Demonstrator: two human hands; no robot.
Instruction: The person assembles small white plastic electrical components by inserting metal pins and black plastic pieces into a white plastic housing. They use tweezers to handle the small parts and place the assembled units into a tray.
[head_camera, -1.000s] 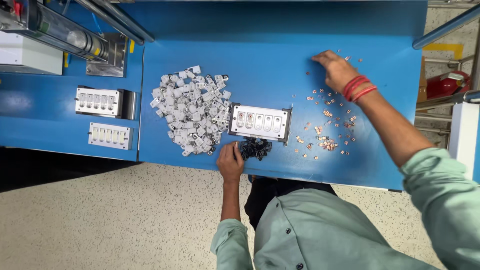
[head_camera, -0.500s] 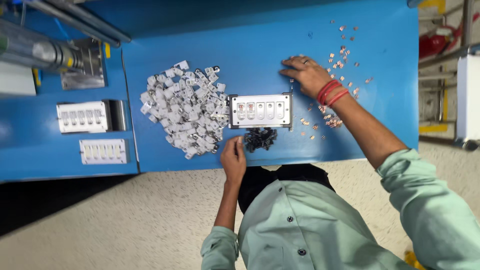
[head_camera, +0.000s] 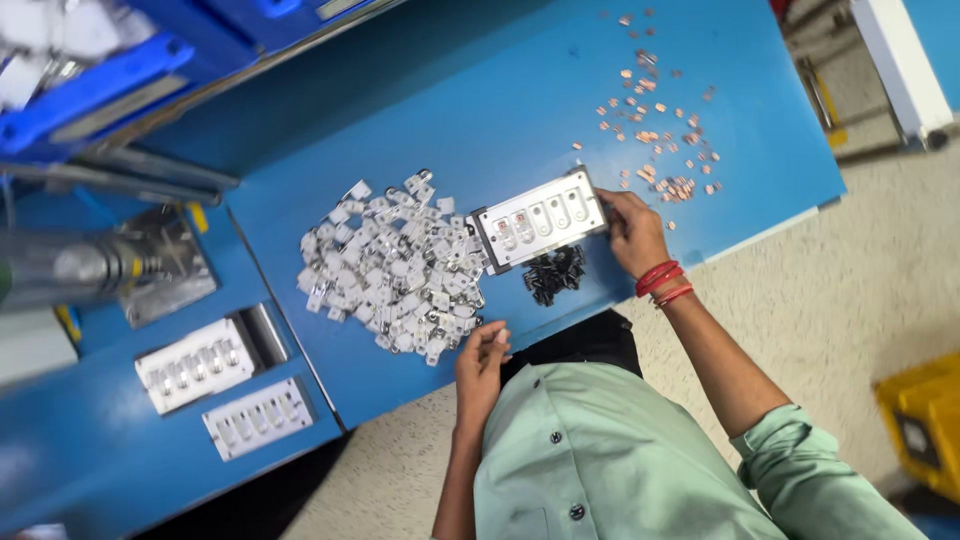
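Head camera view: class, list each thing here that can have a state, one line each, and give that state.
White switch plate: flat on the blue table, right hand gripping its end.
White parts pile: heaped, loose.
Black parts: small cluster, untouched.
Copper pieces: scattered.
Left hand: at the pile's near edge.

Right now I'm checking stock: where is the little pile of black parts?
In the head view, the black parts lie on the blue table, just below the white plate.
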